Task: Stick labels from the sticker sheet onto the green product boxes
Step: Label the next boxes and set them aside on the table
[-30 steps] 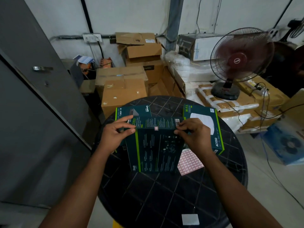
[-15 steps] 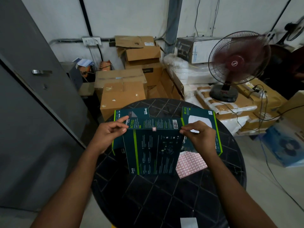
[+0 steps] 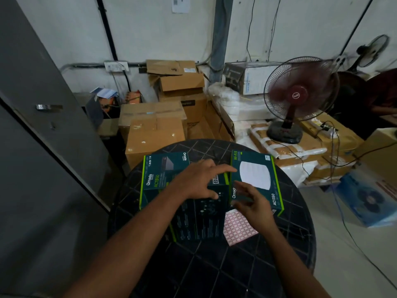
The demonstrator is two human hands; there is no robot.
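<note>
Three dark green product boxes lie on the round black table (image 3: 214, 267). The middle box (image 3: 199, 220) lies nearest me, with my left hand (image 3: 199, 181) spread flat across its far end, fingers reaching right. A second box (image 3: 159, 179) lies at the left, a third box (image 3: 257, 179) with a white disc picture at the right. My right hand (image 3: 253, 203) hovers with fingers apart over the near left corner of the right box. The pink-gridded sticker sheet (image 3: 237, 230) lies on the table below my right hand, partly hidden by it.
Brown cardboard cartons (image 3: 154, 138) are stacked just behind the table. A maroon standing fan (image 3: 300, 97) sits on wrapped packages at the right, with cables trailing to the floor. A grey door (image 3: 43, 125) stands at the left. A blue box (image 3: 369, 198) lies on the floor.
My left hand has slid right from the middle box's left corner across its far end. My right hand let go of that box's right corner and pulled back toward me, fingers spread.
</note>
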